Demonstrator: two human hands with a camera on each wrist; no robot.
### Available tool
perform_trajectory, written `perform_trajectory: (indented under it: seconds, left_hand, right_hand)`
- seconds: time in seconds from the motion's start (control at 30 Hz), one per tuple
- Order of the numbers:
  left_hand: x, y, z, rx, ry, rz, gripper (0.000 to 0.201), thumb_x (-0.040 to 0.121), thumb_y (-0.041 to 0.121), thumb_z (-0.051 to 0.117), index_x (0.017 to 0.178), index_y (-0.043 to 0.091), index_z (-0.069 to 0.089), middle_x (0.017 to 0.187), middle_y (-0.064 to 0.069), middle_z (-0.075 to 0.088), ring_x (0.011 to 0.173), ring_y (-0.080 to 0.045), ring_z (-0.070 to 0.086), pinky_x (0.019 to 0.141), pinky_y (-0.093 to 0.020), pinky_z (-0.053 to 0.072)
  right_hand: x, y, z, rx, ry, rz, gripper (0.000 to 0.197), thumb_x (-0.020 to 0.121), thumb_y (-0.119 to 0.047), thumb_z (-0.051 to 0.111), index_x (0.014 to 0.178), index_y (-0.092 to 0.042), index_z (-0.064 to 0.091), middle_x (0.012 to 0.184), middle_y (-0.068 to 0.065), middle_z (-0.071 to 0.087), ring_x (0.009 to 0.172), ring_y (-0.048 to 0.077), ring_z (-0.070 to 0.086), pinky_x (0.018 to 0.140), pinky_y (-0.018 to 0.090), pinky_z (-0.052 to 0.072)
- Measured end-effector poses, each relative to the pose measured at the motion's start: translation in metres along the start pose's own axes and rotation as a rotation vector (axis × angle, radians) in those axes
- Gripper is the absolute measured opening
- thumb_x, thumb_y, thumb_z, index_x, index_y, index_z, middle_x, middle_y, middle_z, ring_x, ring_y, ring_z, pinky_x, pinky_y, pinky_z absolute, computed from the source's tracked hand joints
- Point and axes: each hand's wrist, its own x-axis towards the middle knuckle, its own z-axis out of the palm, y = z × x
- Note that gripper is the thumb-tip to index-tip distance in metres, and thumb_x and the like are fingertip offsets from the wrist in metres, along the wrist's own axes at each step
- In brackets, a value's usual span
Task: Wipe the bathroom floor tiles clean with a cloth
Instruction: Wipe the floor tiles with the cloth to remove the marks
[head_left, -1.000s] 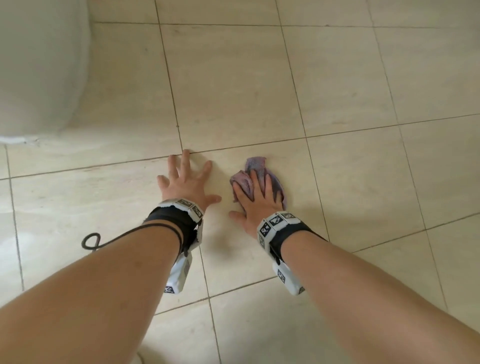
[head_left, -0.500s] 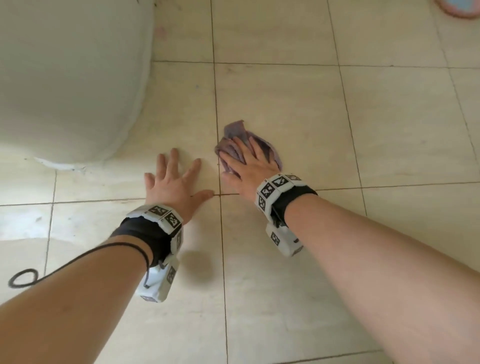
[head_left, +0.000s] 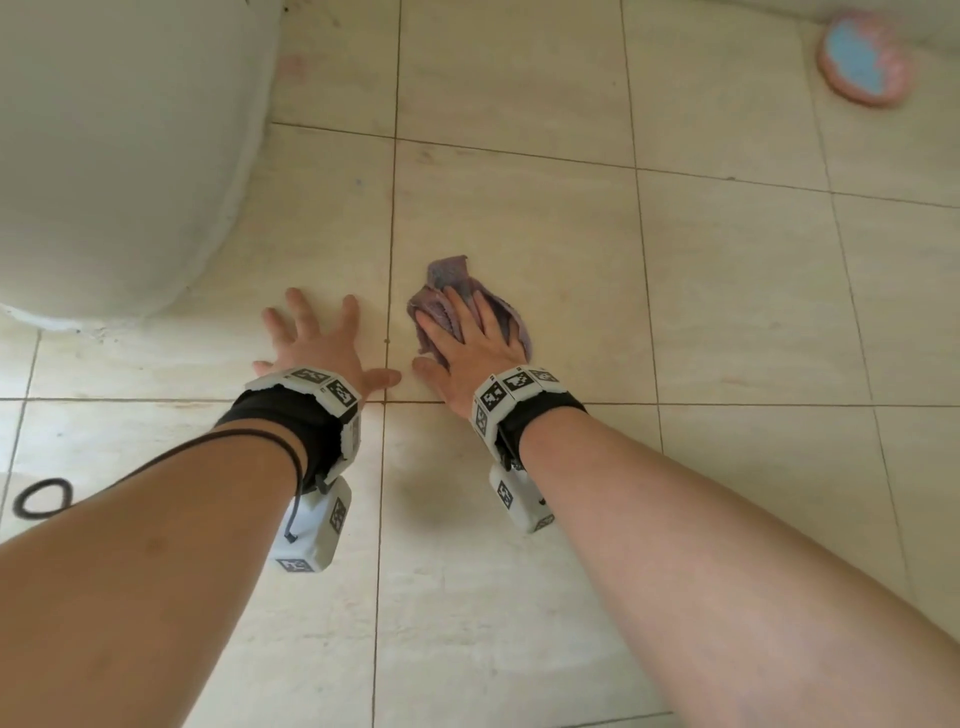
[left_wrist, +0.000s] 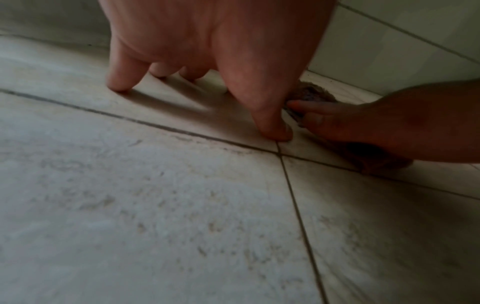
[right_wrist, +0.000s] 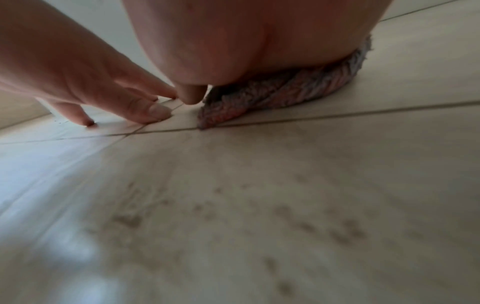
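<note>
A crumpled purple cloth (head_left: 449, 278) lies on the beige floor tiles (head_left: 727, 291), just right of a vertical grout line. My right hand (head_left: 472, 343) presses flat on it with straight fingers, and the cloth's far end sticks out past the fingertips. The right wrist view shows the cloth (right_wrist: 285, 92) bunched under the palm. Beside it to the left, my left hand (head_left: 317, 348) rests on a bare tile with fingers spread and holds nothing. In the left wrist view its fingertips (left_wrist: 275, 133) touch the floor next to the cloth (left_wrist: 314, 92).
A white toilet base (head_left: 114, 156) fills the upper left, close to my left hand. A pink and blue round object (head_left: 865, 60) lies at the far right by the wall. A black cord loop (head_left: 41, 498) hangs from my left arm. Faint dirty marks (left_wrist: 207, 226) speckle the near tiles.
Both hands have slid forward over the horizontal grout line, toward the toilet base, taking the cloth along. In the last half second the cloth has shifted a little to the right.
</note>
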Motion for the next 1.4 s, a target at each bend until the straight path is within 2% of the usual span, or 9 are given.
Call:
perform_trajectory:
  seconds: [0.3, 0.57, 0.67, 0.8, 1.03, 1.23, 1.4]
  left_hand:
    - [0.004, 0.004, 0.001, 0.012, 0.01, -0.013, 0.105, 0.08, 0.069, 0.059, 0.153, 0.04, -0.011, 0.158, -0.013, -0.029, 0.145, -0.044, -0.017, 0.111, -0.068, 0.021]
    - [0.009, 0.03, 0.012, 0.038, 0.075, 0.014, 0.097, 0.08, 0.075, 0.052, 0.153, 0.042, -0.004, 0.157, -0.016, -0.03, 0.142, -0.053, -0.017, 0.108, -0.073, 0.014]
    - [0.012, 0.053, 0.014, 0.072, 0.089, 0.075, 0.093, 0.083, 0.073, 0.05, 0.154, 0.043, -0.002, 0.158, -0.014, -0.028, 0.142, -0.052, -0.017, 0.111, -0.07, 0.01]
    - [0.001, 0.103, 0.034, 0.159, 0.075, 0.258, 0.094, 0.082, 0.074, 0.051, 0.154, 0.041, -0.001, 0.159, -0.014, -0.026, 0.142, -0.052, -0.017, 0.112, -0.069, 0.007]
    - [-0.019, 0.177, 0.069, 0.253, 0.056, 0.405, 0.088, 0.086, 0.072, 0.048, 0.153, 0.04, 0.0, 0.159, -0.015, -0.025, 0.141, -0.055, -0.016, 0.109, -0.073, 0.005]
    - [-0.032, 0.235, 0.087, 0.344, 0.013, 0.534, 0.099, 0.078, 0.074, 0.058, 0.152, 0.04, 0.002, 0.159, -0.016, -0.023, 0.141, -0.056, -0.014, 0.108, -0.074, 0.011]
    - [-0.056, 0.251, 0.115, 0.388, 0.009, 0.621, 0.087, 0.086, 0.067, 0.053, 0.152, 0.042, 0.002, 0.16, -0.011, -0.022, 0.142, -0.052, -0.015, 0.107, -0.074, 0.01]
  right_hand:
    - [-0.019, 0.043, 0.001, 0.073, 0.057, 0.143, 0.062, 0.099, -0.059, 0.026, 0.152, -0.045, -0.001, 0.16, -0.012, -0.023, 0.146, 0.018, -0.023, 0.116, 0.05, -0.011]
    - [-0.027, 0.059, 0.013, 0.168, 0.149, 0.264, 0.062, 0.099, -0.059, 0.027, 0.153, -0.044, 0.001, 0.161, -0.012, -0.02, 0.147, 0.017, -0.022, 0.116, 0.05, -0.01]
    - [-0.033, 0.072, 0.014, 0.207, 0.179, 0.328, 0.061, 0.099, -0.059, 0.027, 0.153, -0.044, 0.002, 0.161, -0.011, -0.018, 0.147, 0.017, -0.02, 0.116, 0.049, -0.009]
    - [-0.054, 0.113, 0.018, 0.275, 0.233, 0.466, 0.06, 0.099, -0.058, 0.027, 0.153, -0.044, 0.004, 0.162, -0.009, -0.016, 0.148, 0.017, -0.019, 0.116, 0.05, -0.009]
    - [-0.134, 0.201, 0.045, 0.48, 0.239, 0.832, 0.062, 0.099, -0.059, 0.026, 0.152, -0.045, -0.003, 0.161, -0.003, -0.022, 0.147, 0.019, -0.021, 0.117, 0.052, -0.009]
    - [-0.186, 0.207, 0.079, 0.608, 0.251, 1.055, 0.062, 0.099, -0.056, 0.024, 0.153, -0.043, -0.003, 0.162, -0.003, -0.018, 0.148, 0.019, -0.017, 0.117, 0.048, -0.008]
    - [-0.213, 0.202, 0.106, 0.711, 0.286, 1.226, 0.064, 0.099, -0.057, 0.024, 0.154, -0.04, -0.004, 0.161, -0.007, -0.02, 0.148, 0.018, -0.018, 0.117, 0.049, -0.007]
